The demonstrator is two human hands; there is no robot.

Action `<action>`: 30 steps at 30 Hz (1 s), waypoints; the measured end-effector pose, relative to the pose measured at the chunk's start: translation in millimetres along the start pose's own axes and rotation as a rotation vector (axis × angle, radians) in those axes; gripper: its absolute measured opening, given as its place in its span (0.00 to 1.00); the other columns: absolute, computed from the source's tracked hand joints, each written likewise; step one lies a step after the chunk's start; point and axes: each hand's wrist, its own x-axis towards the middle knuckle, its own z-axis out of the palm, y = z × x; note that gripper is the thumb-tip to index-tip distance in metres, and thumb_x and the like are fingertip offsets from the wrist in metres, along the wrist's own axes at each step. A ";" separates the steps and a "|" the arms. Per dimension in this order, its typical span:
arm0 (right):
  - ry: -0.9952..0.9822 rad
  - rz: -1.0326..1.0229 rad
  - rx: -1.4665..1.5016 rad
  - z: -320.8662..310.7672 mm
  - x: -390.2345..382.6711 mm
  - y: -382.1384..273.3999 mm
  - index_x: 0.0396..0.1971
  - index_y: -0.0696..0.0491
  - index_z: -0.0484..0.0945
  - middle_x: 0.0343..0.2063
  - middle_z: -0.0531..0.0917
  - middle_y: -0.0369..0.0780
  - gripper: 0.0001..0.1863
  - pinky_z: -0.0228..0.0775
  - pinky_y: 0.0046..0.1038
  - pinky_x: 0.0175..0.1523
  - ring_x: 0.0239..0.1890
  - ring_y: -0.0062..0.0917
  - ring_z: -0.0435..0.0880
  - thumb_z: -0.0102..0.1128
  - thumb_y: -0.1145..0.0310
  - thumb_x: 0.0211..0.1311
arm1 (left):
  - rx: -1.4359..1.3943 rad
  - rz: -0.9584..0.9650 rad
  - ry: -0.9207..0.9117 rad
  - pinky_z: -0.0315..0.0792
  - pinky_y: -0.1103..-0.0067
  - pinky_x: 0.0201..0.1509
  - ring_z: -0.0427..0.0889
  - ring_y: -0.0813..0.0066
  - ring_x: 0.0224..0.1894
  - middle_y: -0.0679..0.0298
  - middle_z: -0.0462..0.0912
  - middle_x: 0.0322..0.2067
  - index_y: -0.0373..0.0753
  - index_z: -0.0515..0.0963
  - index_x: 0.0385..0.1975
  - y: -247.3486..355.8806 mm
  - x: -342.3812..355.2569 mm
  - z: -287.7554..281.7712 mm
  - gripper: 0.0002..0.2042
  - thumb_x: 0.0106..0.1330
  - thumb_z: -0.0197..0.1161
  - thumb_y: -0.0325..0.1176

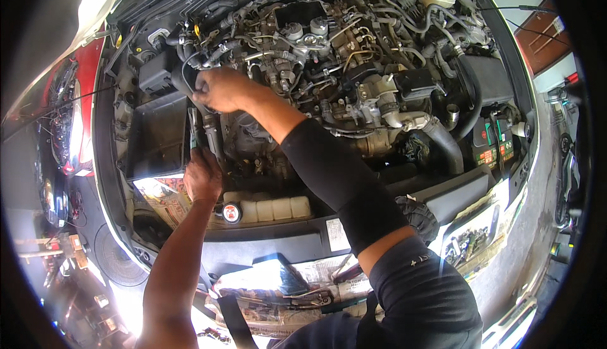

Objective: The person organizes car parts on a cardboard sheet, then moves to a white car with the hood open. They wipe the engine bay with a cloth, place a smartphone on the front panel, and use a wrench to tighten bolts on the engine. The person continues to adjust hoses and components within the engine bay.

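Both my hands work at the left side of an open engine bay. My right hand, in a black arm sleeve, is closed at the edge of a black rubber hose beside a dark housing. Lower down, my left hand is wrapped round what looks like a pair of pliers, its narrow metal end pointing up toward the hose. Just right of the tool runs a dark pipe. An open black box lies left of the tool. My fingers partly hide the tool's handles.
The exposed engine fills the middle. A pale coolant tank with a round cap stands near the front edge, and a battery at the right. Newspaper covers the front; a parts tray lies at the front right.
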 end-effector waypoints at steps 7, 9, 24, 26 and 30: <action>0.221 -0.185 0.047 26.6 -90.6 -41.8 0.57 0.53 0.83 0.54 0.87 0.47 0.21 0.81 0.46 0.62 0.57 0.46 0.88 0.71 0.55 0.75 | -0.131 0.057 0.022 0.76 0.40 0.44 0.87 0.27 0.39 0.35 0.88 0.34 0.36 0.76 0.44 -9.9 0.6 5.2 0.18 0.84 0.55 0.48; 0.233 -0.200 0.069 25.0 -121.5 -41.9 0.59 0.53 0.82 0.56 0.86 0.48 0.20 0.82 0.44 0.62 0.57 0.45 0.88 0.71 0.57 0.75 | -0.138 0.043 0.006 0.75 0.40 0.44 0.87 0.26 0.40 0.35 0.87 0.34 0.37 0.76 0.44 -11.5 0.0 5.5 0.19 0.84 0.56 0.51; -0.002 -0.005 -0.063 9.0 -203.2 43.8 0.54 0.47 0.86 0.45 0.91 0.46 0.17 0.83 0.49 0.56 0.49 0.47 0.91 0.68 0.52 0.76 | -0.106 -0.014 0.025 0.74 0.41 0.43 0.85 0.26 0.39 0.34 0.86 0.32 0.35 0.78 0.39 -7.3 1.9 5.9 0.20 0.85 0.55 0.49; 0.020 0.019 -0.053 12.4 -201.5 44.6 0.54 0.47 0.85 0.45 0.91 0.46 0.18 0.83 0.49 0.56 0.50 0.47 0.91 0.68 0.51 0.75 | -0.153 -0.006 0.029 0.74 0.43 0.44 0.85 0.26 0.39 0.35 0.86 0.32 0.35 0.78 0.39 -10.9 2.3 6.0 0.21 0.86 0.55 0.49; 0.084 -0.050 -0.039 13.3 -199.1 46.2 0.54 0.49 0.85 0.44 0.91 0.44 0.19 0.84 0.48 0.54 0.47 0.46 0.91 0.71 0.51 0.74 | -0.300 0.018 0.029 0.76 0.51 0.43 0.87 0.32 0.37 0.39 0.87 0.34 0.31 0.81 0.44 -9.8 -4.4 -0.5 0.23 0.88 0.52 0.49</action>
